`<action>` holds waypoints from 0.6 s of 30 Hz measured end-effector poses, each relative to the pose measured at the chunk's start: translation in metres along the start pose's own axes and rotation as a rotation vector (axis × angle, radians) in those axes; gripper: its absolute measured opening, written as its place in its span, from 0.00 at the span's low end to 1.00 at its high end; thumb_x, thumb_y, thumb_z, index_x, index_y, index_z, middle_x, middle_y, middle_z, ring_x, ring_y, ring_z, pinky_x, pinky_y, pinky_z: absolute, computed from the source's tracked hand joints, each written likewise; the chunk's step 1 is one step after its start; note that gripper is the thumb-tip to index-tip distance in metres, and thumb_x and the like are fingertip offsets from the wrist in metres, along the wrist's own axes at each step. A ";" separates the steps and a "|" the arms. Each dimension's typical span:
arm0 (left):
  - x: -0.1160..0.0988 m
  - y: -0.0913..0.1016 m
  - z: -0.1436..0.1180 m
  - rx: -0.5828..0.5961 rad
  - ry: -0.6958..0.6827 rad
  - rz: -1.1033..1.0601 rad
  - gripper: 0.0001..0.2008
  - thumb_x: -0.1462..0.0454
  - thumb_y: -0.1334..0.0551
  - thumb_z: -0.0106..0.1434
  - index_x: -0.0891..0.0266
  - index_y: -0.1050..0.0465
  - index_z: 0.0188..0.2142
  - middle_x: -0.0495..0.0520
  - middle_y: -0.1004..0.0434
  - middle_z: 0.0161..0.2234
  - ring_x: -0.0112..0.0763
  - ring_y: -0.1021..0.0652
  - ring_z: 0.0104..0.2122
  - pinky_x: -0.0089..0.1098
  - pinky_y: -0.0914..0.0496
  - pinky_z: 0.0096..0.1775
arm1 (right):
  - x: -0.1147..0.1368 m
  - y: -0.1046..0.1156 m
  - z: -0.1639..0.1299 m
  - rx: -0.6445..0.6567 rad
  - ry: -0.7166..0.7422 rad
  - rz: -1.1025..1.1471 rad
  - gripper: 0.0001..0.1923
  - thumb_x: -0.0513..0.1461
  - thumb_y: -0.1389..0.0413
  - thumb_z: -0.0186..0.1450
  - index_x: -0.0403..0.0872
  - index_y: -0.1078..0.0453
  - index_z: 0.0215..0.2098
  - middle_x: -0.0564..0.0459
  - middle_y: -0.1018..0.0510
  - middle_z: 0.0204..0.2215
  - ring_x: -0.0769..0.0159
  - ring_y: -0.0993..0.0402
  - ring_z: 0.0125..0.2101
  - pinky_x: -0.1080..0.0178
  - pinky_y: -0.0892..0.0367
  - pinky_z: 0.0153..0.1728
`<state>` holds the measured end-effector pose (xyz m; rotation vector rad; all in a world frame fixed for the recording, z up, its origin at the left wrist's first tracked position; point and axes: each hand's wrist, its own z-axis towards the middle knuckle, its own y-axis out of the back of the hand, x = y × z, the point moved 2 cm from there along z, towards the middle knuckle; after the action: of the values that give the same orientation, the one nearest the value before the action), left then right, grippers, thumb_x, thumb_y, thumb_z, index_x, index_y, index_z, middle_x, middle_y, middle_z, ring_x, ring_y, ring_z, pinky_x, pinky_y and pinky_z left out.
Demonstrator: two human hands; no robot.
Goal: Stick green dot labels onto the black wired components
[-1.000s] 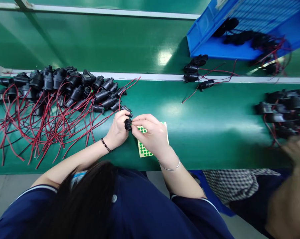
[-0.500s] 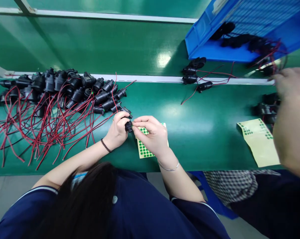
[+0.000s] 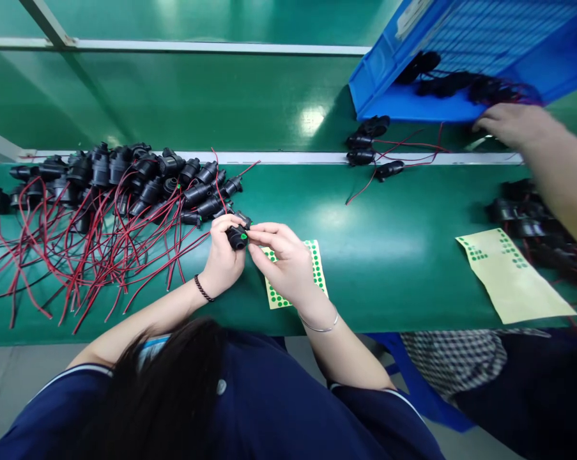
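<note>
My left hand [image 3: 225,254] is closed around a black cylindrical part [image 3: 237,239], which looks like a small pump, with its round end facing me. A green dot sticker [image 3: 244,236] shows on that part. At the sticker's edge, the thumb and fingers of my right hand [image 3: 285,262] come together in a pinch; whatever is between them is hidden. Beneath my right hand lies a pale yellow sheet [image 3: 319,263] with rows of green dots, partly covered by the hand. Just left of my hands is a pile of similar black parts [image 3: 120,167] with red and black wires [image 3: 96,246].
On the right, a co-worker's hand [image 3: 513,124] is at a blue crate [image 3: 365,96] holding black parts. A few wired parts [image 3: 361,157] lie near the crate. Another dotted sheet [image 3: 523,281] rests beside more black parts [image 3: 518,211]. A white rail [image 3: 288,158] crosses the table.
The black part in my left hand has turned, and a green dot now shows on its side. Both hands have shifted slightly left. The co-worker's hand has moved toward the crate.
</note>
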<state>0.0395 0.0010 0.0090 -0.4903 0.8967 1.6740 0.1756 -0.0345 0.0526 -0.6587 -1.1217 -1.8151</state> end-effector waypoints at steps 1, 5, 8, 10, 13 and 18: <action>0.001 0.000 0.000 -0.004 0.001 0.001 0.13 0.68 0.44 0.65 0.55 0.44 0.47 0.54 0.34 0.45 0.34 0.27 0.46 0.41 0.28 0.47 | 0.001 -0.001 0.000 -0.001 0.024 -0.029 0.11 0.33 0.43 0.67 0.49 0.23 0.46 0.46 0.19 0.44 0.62 0.21 0.45 0.55 0.21 0.47; 0.003 -0.001 -0.001 -0.017 0.004 0.025 0.14 0.68 0.42 0.65 0.54 0.45 0.47 0.53 0.34 0.45 0.34 0.27 0.46 0.41 0.27 0.48 | 0.003 -0.006 -0.001 0.009 0.093 -0.108 0.14 0.32 0.45 0.68 0.50 0.23 0.47 0.46 0.19 0.45 0.60 0.21 0.46 0.53 0.21 0.48; 0.001 0.001 0.002 -0.007 0.052 0.024 0.14 0.68 0.41 0.65 0.55 0.44 0.47 0.54 0.34 0.46 0.34 0.27 0.47 0.42 0.27 0.49 | 0.005 -0.006 0.003 0.041 0.118 -0.125 0.15 0.32 0.47 0.68 0.49 0.24 0.48 0.45 0.20 0.46 0.60 0.21 0.48 0.53 0.21 0.49; 0.000 0.004 0.006 -0.001 0.145 -0.008 0.14 0.67 0.40 0.65 0.56 0.43 0.47 0.55 0.33 0.46 0.34 0.26 0.47 0.43 0.27 0.50 | 0.005 -0.003 0.007 0.042 0.096 -0.080 0.16 0.32 0.47 0.68 0.49 0.25 0.51 0.44 0.21 0.48 0.60 0.22 0.49 0.53 0.21 0.49; 0.001 0.012 0.016 -0.007 0.326 -0.197 0.16 0.63 0.38 0.66 0.56 0.43 0.48 0.54 0.30 0.45 0.32 0.22 0.46 0.43 0.26 0.52 | 0.003 0.007 0.011 -0.055 0.021 0.036 0.18 0.33 0.45 0.68 0.48 0.28 0.55 0.43 0.24 0.51 0.60 0.20 0.46 0.55 0.19 0.46; 0.004 0.039 0.048 -0.056 0.404 -0.453 0.16 0.53 0.38 0.67 0.53 0.43 0.47 0.53 0.27 0.48 0.36 0.20 0.50 0.42 0.23 0.51 | -0.015 0.024 0.010 -0.181 -0.035 0.036 0.18 0.35 0.42 0.66 0.50 0.26 0.54 0.44 0.23 0.50 0.58 0.20 0.45 0.49 0.20 0.48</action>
<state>0.0077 0.0366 0.0484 -1.0157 0.9409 1.2055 0.2038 -0.0244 0.0557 -0.8147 -0.9687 -1.8950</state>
